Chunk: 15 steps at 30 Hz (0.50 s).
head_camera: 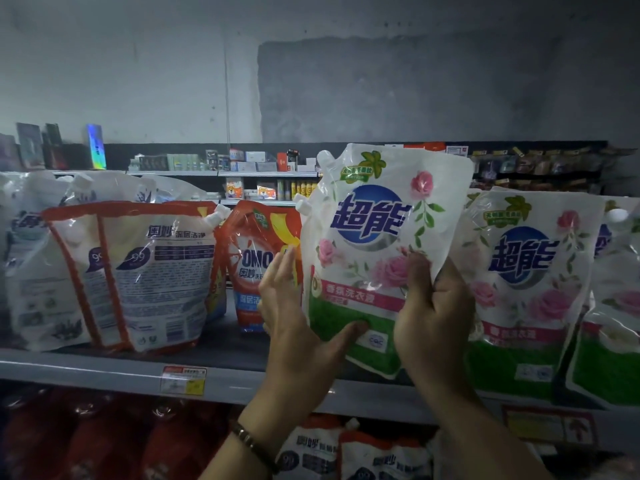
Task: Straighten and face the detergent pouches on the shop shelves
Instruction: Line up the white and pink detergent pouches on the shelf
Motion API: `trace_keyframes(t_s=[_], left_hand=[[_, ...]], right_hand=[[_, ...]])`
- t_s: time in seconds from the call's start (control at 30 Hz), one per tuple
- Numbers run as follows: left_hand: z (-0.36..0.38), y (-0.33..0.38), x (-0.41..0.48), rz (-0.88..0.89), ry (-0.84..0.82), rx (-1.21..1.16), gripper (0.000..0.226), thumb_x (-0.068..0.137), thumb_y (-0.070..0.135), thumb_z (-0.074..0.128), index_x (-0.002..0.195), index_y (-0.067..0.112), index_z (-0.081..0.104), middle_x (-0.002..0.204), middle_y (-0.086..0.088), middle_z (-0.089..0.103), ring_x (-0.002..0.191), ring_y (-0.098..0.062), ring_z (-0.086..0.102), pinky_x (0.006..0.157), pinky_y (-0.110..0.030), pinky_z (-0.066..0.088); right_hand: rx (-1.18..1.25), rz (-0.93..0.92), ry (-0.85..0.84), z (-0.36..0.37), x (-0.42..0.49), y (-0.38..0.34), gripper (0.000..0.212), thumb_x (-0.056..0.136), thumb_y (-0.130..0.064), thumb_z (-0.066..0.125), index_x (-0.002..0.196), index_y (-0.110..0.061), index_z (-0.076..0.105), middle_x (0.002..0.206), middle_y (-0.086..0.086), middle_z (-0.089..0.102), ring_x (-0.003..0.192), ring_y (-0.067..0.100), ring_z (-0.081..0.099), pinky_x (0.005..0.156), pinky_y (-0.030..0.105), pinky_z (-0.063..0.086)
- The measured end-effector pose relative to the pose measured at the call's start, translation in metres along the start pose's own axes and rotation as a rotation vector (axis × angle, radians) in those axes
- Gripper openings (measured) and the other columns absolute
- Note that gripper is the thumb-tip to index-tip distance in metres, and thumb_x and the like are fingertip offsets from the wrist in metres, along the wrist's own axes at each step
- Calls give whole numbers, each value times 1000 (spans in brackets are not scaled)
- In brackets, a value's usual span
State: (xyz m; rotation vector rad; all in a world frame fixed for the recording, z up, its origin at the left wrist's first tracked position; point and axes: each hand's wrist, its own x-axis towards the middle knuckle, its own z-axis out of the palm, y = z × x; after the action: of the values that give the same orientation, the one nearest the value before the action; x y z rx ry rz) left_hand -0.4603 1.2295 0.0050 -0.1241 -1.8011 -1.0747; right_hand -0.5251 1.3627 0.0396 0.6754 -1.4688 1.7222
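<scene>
1. Rose pouch (374, 237): soft film, liquid-filled, probably heavy, saggy and slick. Best held low at both side edges, clear of the spout.
2. It is lifted above the shelf (104, 372), tilted, front facing near, between the orange pouch (256, 258) and its twin (526, 271).
3. Right hand (433, 323) clamps its right edge, thumb on the front.
4. Left hand (294, 323) has straight fingers at its left edge, thumb pressing the lower front.

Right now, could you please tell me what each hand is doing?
Left hand: open, thumb touching the white rose pouch.
Right hand: gripping that pouch.
</scene>
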Motion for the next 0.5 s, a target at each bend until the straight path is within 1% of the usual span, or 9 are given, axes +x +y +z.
trace_keyframes(t_s=[0.03, 0.07, 0.1, 0.17, 0.23, 0.3, 0.37, 0.43, 0.5], left_hand=[[-3, -4, 3, -93, -48, -79, 129, 68, 54, 96, 163, 49, 8, 166, 18, 24, 156, -9, 31, 119, -50, 45], [-6, -7, 7, -188, -75, -194, 133, 70, 43, 98, 165, 44, 5, 165, 11, 33, 148, -9, 44, 111, -45, 53], [-11, -8, 9, -259, -127, -295, 131, 73, 24, 96, 166, 39, 4, 158, 5, 46, 137, -8, 58, 100, -37, 60], [-17, -10, 15, -327, -229, -423, 113, 77, -4, 86, 163, 29, 20, 138, 1, 68, 122, -14, 71, 88, -33, 64], [-23, -13, 21, -320, -318, -372, 86, 78, -5, 85, 148, 22, 43, 128, -4, 73, 118, -24, 73, 89, -39, 64], [-25, -18, 28, -367, -334, -350, 74, 76, -1, 87, 138, 17, 51, 126, -6, 75, 117, -27, 74, 91, -46, 64], [-22, -19, 32, -394, -295, -345, 69, 76, -5, 87, 132, 14, 52, 122, -5, 76, 114, -26, 75, 88, -44, 65], [-17, -20, 33, -378, -260, -337, 66, 76, -10, 85, 130, 10, 51, 120, -5, 77, 112, -24, 76, 84, -38, 65], [-14, -24, 31, -358, -241, -338, 66, 75, -9, 86, 127, 9, 51, 119, -6, 76, 111, -22, 76, 83, -35, 65]], right_hand=[[7, 5, 0, 1, 2, 0, 21, 109, -35, 48, 118, -29, 66, 89, -15, 74, 72, 4, 72, 57, 29, 60], [12, 3, -12, 2, 3, 3, 22, 110, -33, 49, 117, -24, 68, 91, -13, 74, 74, 5, 73, 59, 34, 62], [12, 0, -32, 3, 5, 6, 24, 111, -31, 49, 117, -19, 69, 92, -11, 75, 76, 6, 74, 59, 37, 63], [12, -15, -63, 6, 8, 8, 23, 111, -26, 49, 115, -14, 69, 94, -9, 76, 80, 7, 75, 61, 37, 64], [56, 3, -100, 8, 8, 12, 21, 111, -25, 49, 112, -16, 68, 92, -8, 76, 80, 8, 75, 62, 35, 63], [63, 12, -122, 10, 9, 14, 24, 111, -25, 48, 113, -13, 68, 91, -8, 76, 78, 8, 74, 62, 29, 62], [80, 36, -136, 13, 11, 19, 23, 111, -25, 47, 113, -16, 68, 93, -9, 76, 75, 6, 73, 60, 24, 58], [74, 52, -146, 15, 14, 24, 21, 112, -29, 47, 112, -23, 67, 93, -6, 77, 73, 10, 74, 57, 30, 60], [55, 78, -154, 17, 16, 28, 22, 112, -32, 47, 114, -25, 67, 92, -1, 78, 73, 17, 76, 57, 42, 63]])
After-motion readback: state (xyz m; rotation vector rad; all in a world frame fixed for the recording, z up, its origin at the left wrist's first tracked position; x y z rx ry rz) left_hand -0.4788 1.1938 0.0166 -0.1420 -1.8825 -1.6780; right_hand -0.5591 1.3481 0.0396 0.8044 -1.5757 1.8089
